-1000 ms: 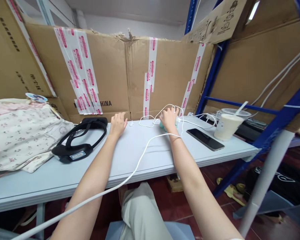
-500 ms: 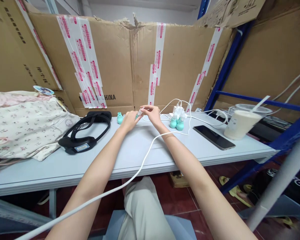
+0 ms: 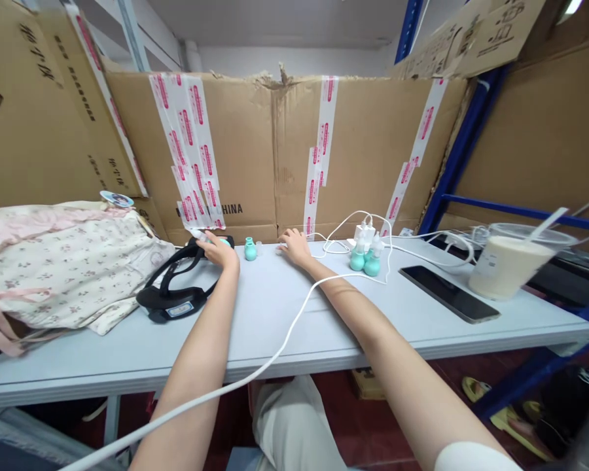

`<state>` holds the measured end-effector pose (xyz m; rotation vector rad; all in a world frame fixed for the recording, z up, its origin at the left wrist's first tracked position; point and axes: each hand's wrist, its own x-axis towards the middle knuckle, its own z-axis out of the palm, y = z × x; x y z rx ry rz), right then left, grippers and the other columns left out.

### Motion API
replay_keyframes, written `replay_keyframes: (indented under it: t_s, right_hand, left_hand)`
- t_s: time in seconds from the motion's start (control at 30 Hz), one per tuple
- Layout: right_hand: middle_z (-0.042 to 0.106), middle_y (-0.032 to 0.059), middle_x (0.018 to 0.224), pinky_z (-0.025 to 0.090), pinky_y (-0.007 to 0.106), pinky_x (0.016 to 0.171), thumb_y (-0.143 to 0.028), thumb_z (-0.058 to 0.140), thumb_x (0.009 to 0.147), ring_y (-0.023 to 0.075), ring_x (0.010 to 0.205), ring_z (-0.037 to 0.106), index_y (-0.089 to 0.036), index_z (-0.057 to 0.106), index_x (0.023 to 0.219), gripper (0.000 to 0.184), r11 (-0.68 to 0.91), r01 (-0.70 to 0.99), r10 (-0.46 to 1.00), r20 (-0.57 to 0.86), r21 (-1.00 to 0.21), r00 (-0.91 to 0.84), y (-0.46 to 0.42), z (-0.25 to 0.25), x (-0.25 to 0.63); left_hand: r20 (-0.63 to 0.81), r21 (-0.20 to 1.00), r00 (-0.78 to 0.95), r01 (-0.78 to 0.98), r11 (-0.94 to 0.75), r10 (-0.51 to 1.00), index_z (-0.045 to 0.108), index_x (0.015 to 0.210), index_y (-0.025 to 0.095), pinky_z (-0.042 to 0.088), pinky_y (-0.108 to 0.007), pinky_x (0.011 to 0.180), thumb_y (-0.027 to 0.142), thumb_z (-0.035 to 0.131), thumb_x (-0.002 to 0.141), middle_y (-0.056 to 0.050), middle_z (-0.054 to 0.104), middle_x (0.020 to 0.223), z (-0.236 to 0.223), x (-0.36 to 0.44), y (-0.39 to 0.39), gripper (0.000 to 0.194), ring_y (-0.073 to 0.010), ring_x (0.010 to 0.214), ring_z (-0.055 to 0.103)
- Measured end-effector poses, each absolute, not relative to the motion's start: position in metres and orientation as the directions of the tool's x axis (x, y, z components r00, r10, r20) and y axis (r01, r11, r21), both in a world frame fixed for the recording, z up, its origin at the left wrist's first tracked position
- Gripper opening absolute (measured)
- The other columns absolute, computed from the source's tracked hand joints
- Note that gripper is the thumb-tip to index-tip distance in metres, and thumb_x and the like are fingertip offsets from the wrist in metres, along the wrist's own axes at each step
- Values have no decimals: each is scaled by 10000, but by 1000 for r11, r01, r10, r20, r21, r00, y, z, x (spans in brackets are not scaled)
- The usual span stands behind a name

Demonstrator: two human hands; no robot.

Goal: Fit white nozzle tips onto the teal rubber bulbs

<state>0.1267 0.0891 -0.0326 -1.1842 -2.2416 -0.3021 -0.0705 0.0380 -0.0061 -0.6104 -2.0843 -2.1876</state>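
Note:
My left hand (image 3: 220, 252) is closed around a small teal squeeze bulb (image 3: 224, 242), held over the black headset's strap. Its translucent nozzle (image 3: 196, 233) sticks out to the left past my fingers; most of the bulb is hidden. My right hand (image 3: 294, 247) is on the tabletop near the cardboard, palm down, fingers apart, with nothing visible in it. Between the hands a teal bulb (image 3: 250, 250) without a nozzle stands upright, and a small clear piece (image 3: 259, 244) sits beside it. Several teal bulbs with clear nozzles (image 3: 364, 258) stand together to the right.
A black headset (image 3: 171, 301) and a floral cloth bag (image 3: 69, 261) lie on the left. A white cable (image 3: 289, 327) crosses the table and my left forearm. A white charger (image 3: 364, 232), a phone (image 3: 449, 293) and a drink cup (image 3: 510, 268) are on the right. Taped cardboard (image 3: 255, 144) stands behind.
My hands, close together at the teal bulb before, are now apart. The left has moved left with the bulb; the right has opened and lowered onto the table. The view has tilted up.

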Motion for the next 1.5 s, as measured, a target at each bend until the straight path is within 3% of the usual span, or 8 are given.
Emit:
replay_keyframes:
  t_s: [0.17, 0.37, 0.7, 1.17, 1.3, 1.4, 1.47, 1.5]
  right_hand:
    - [624, 79, 1016, 265, 362, 813, -329, 510, 898, 222, 994, 465, -228, 722, 833, 243, 555, 809, 709, 619, -192, -338, 100, -43, 119]
    - [614, 86, 1027, 248, 378, 822, -347, 498, 898, 235, 985, 450, -245, 734, 880, 257, 506, 813, 719, 662, -289, -212, 97, -48, 124]
    - [633, 72, 1015, 244, 373, 839, -311, 494, 905, 219, 999, 456, -233, 729, 851, 254, 539, 801, 720, 637, -262, -276, 104, -51, 124]
    - [620, 82, 1087, 240, 401, 905, -298, 513, 884, 244, 1071, 460, -237, 666, 996, 199, 521, 824, 732, 613, -222, -298, 100, -53, 124]
    - [605, 98, 1121, 264, 385, 922, -322, 451, 910, 240, 1072, 470, -213, 596, 1122, 279, 516, 812, 696, 686, -272, -212, 88, -47, 120]
    - [580, 108, 1181, 299, 347, 939, -349, 338, 945, 214, 1087, 481, -182, 493, 1245, 376, 572, 728, 625, 776, -378, -88, 73, -40, 119]
    - [576, 105, 1197, 326, 322, 945, -335, 255, 959, 193, 1099, 492, -178, 457, 1276, 407, 611, 653, 602, 798, -448, -16, 64, -36, 120]
    - [585, 101, 1185, 340, 314, 944, -318, 222, 961, 185, 1093, 504, -181, 466, 1267, 415, 627, 614, 606, 795, -480, 3, 61, -35, 121]
  left_hand:
    - [347, 938, -898, 335, -90, 272, 469, 1029, 195, 470, -371, 763, 416, 292, 927, -116, 712, 827, -17, -75, 44, 301, -269, 922, 660]
    - [425, 901, -868, 432, -30, 257, 486, 957, 198, 462, -322, 692, 389, 239, 945, -102, 714, 819, -13, -71, 42, 313, -232, 838, 672]
    - [430, 894, -814, 443, -61, 390, 469, 1025, 177, 443, -332, 813, 368, 231, 949, -76, 715, 788, -8, -67, 39, 314, -225, 930, 649]
    - [536, 814, -734, 580, -26, 417, 497, 1035, 183, 426, -309, 756, 394, 258, 946, -52, 693, 705, -14, -67, 43, 331, -232, 850, 653]
    - [704, 605, -528, 796, -11, 475, 533, 1004, 183, 410, -322, 762, 438, 271, 942, -85, 679, 784, -16, -59, 39, 372, -242, 861, 632]
    - [779, 227, -113, 968, -110, 616, 567, 993, 172, 394, -345, 786, 439, 311, 931, -119, 658, 888, -16, -42, 31, 375, -254, 891, 604]
    - [691, -21, 220, 958, -285, 689, 573, 1013, 170, 386, -353, 805, 414, 325, 930, -122, 651, 918, -17, -28, 25, 357, -254, 913, 588]
    - [638, -86, 319, 934, -346, 701, 575, 1010, 168, 384, -354, 808, 399, 330, 931, -123, 648, 922, -17, -22, 23, 346, -253, 919, 583]
